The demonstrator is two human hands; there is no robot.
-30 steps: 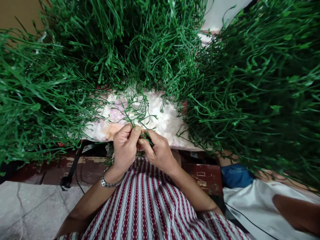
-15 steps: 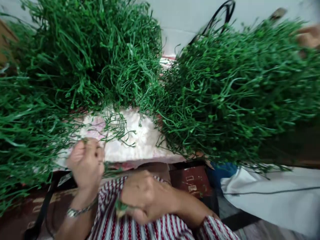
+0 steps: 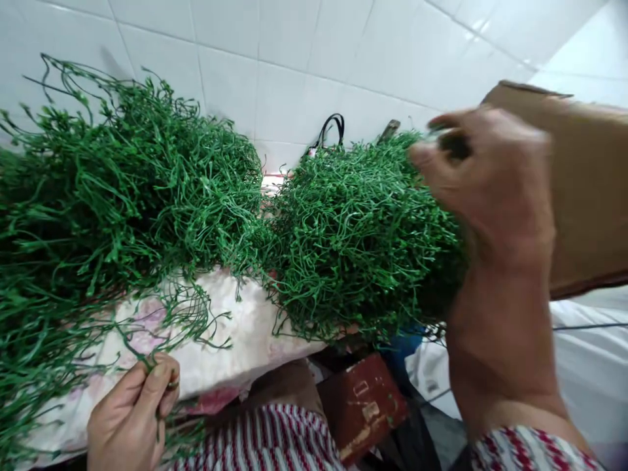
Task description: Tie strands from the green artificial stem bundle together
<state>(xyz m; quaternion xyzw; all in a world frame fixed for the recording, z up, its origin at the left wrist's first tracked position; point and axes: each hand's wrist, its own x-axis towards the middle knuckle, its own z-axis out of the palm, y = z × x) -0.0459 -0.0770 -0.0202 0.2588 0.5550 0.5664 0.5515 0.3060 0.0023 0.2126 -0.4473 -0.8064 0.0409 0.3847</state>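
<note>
From where I stand, the left hand [image 3: 135,412] pinches a green sprig [image 3: 140,356] between thumb and fingers, over the near left part of the floral cloth [image 3: 230,360], my landmark. The sprig's thin strands seem to fan onto the cloth and mingle with the left heap [image 3: 127,190] along its left and far sides; a careless tug could snag them and drag others loose. The right hand [image 3: 495,170] is raised well right of the cloth, fingers curled but blurred; I can't tell whether they grip anything. Its forearm might brush strands off the right heap [image 3: 363,242], which crowds the cloth's right side. Beyond that hand, cardboard [image 3: 589,203] blocks the way farther right; tiled wall [image 3: 294,98] closes off the cloth's far side.
</note>
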